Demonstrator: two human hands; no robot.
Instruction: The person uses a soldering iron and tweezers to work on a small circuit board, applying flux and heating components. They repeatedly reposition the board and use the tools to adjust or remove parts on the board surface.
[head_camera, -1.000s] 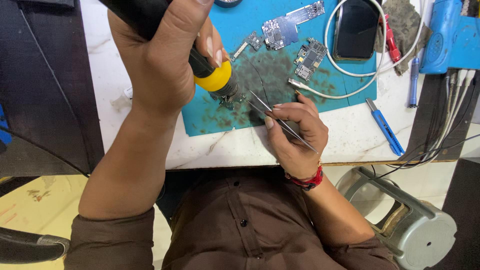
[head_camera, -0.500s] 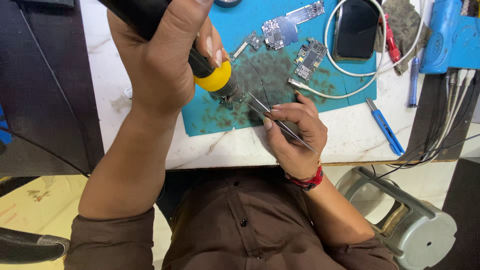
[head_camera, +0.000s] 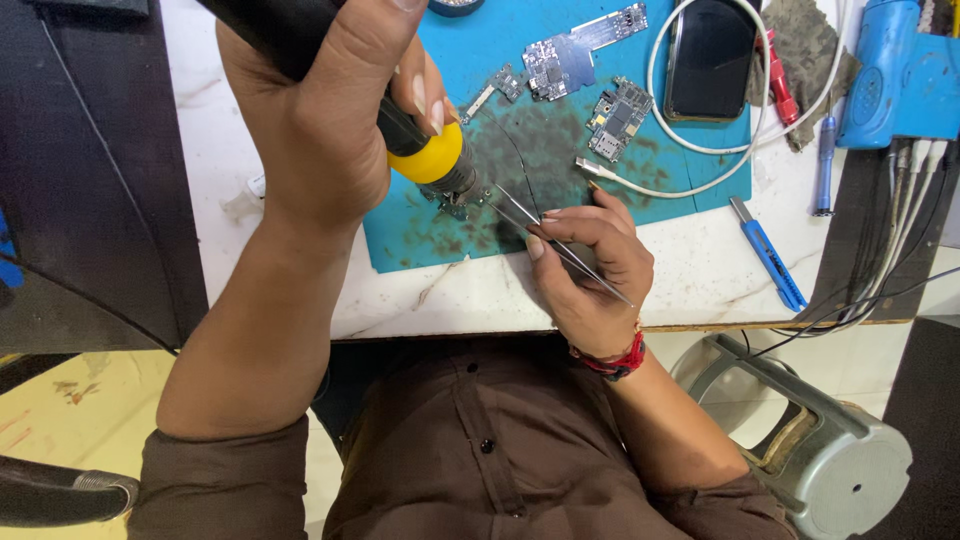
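My left hand (head_camera: 320, 120) grips a black hot-air tool with a yellow collar (head_camera: 425, 155), its metal nozzle pointing down at a small circuit board (head_camera: 458, 200) on the stained blue work mat (head_camera: 480, 235). My right hand (head_camera: 590, 265) holds thin metal tweezers (head_camera: 545, 235), whose tips reach the same small board just under the nozzle. Both hands hover over the mat's near edge.
Farther back on the mat lie other circuit boards (head_camera: 565, 55) (head_camera: 620, 115), a dark phone (head_camera: 712, 55) and a white cable (head_camera: 650, 185). To the right are a blue utility knife (head_camera: 768, 255), a blue screwdriver (head_camera: 823, 160), a blue device (head_camera: 900, 70) and a grey stool (head_camera: 820, 450).
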